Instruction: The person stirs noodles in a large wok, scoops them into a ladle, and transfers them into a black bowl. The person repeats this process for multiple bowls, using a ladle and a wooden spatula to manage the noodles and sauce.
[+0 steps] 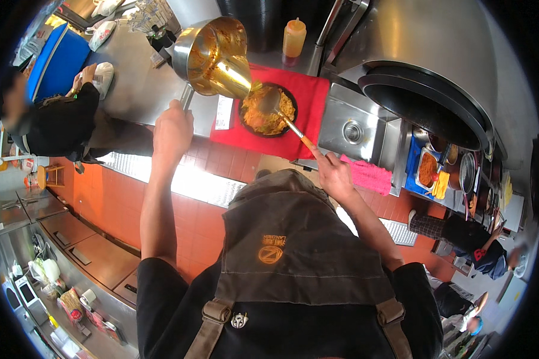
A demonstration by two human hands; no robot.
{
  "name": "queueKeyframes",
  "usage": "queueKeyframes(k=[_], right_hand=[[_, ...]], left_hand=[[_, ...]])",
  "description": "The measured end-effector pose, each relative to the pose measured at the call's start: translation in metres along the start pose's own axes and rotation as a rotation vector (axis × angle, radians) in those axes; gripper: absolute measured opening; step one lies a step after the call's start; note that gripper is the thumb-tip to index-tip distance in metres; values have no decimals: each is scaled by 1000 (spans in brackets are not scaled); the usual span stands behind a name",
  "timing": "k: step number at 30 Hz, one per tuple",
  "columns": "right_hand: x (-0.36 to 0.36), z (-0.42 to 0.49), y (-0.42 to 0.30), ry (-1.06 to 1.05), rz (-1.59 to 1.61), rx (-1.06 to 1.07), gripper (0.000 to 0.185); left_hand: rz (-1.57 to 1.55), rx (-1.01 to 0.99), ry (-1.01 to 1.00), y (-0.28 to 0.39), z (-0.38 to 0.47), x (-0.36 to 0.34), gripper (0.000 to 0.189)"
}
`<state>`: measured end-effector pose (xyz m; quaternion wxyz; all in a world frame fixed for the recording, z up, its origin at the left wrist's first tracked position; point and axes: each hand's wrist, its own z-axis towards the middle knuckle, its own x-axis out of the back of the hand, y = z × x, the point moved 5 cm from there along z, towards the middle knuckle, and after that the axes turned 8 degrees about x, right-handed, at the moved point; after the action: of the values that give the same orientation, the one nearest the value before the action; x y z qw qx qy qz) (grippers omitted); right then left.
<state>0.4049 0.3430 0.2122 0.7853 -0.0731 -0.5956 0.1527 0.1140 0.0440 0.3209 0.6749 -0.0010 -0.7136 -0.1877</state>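
Observation:
My left hand [174,128] grips the handle of a metal saucepan [213,58], tilted with its lip over a round dark bowl [241,117]. Reddish sauce coats the pan's inside. In my right hand [334,172] is a ladle [292,125] with a wooden grip, its metal head resting on the food [262,119] in the bowl. The bowl sits on a red cloth [312,103] on the steel counter. A paper slip with printing [224,112] lies on the cloth just left of the bowl.
Behind the cloth stands a squeeze bottle [294,38]. To the right are a steel sink [352,130], a pink towel [370,175] and large black woks [426,107]. A co-worker [58,121] handles a plastic bag at far left; other people [471,242] are at far right.

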Motion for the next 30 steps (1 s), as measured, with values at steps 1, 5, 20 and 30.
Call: queueKeyframes(k=[1,5,20,30], right_hand=[[-1,1,0,4,15,18,82],[-15,21,-8,-45,6,134,79],[-16,69,32,115,512,-326,43],[-26,92,71,-116,491,-432,40]], left_hand=[[3,6,9,-3,0,0,24],[-21,34,31,-11,2,6,24],[-47,107,30,-32,-8,7,26],[-49,132,38,-41,-4,5,27]])
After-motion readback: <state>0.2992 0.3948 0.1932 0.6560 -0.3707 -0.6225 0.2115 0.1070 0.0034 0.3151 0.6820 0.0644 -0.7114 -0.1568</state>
